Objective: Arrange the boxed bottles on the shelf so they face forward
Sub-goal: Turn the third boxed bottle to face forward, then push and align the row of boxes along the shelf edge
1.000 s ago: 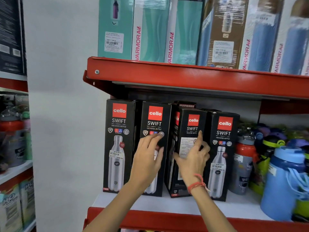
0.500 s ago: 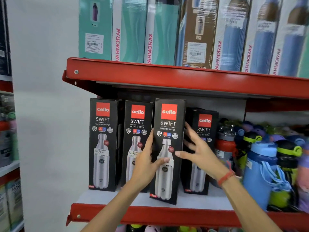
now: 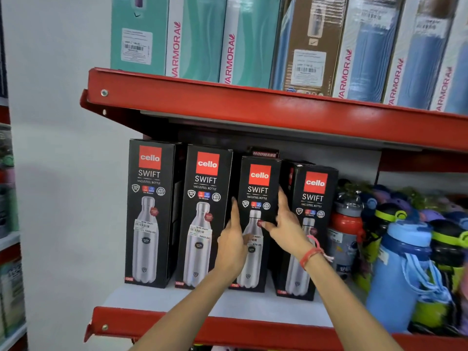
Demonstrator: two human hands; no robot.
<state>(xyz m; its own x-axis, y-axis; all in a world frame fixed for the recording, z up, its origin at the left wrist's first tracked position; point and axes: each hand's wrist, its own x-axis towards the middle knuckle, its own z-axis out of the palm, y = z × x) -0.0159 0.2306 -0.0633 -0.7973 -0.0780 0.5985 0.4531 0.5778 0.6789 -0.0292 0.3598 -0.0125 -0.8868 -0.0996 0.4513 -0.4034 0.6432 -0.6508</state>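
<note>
Several black Cello Swift bottle boxes stand in a row on the white shelf (image 3: 253, 309), all with their fronts facing out. The third box (image 3: 258, 188) is shorter than the first box (image 3: 149, 211) and the second box (image 3: 205, 216). My left hand (image 3: 231, 245) lies along the third box's left edge, fingers up. My right hand (image 3: 287, 225) presses its right edge, thumb on the front. Together they clasp this box. The fourth box (image 3: 314, 198) stands just to the right, partly behind my right wrist.
Loose bottles crowd the shelf's right side: a red and grey one (image 3: 347, 231) and a blue one (image 3: 402, 269). The red upper shelf (image 3: 253, 107) carries tall teal and blue boxes. A white wall (image 3: 55, 173) is on the left. A box marked Modware (image 3: 264, 153) stands behind.
The third box was turned from side-on to front-facing, held forward of the row, and now stands back in line. Both hands stay on its edges.
</note>
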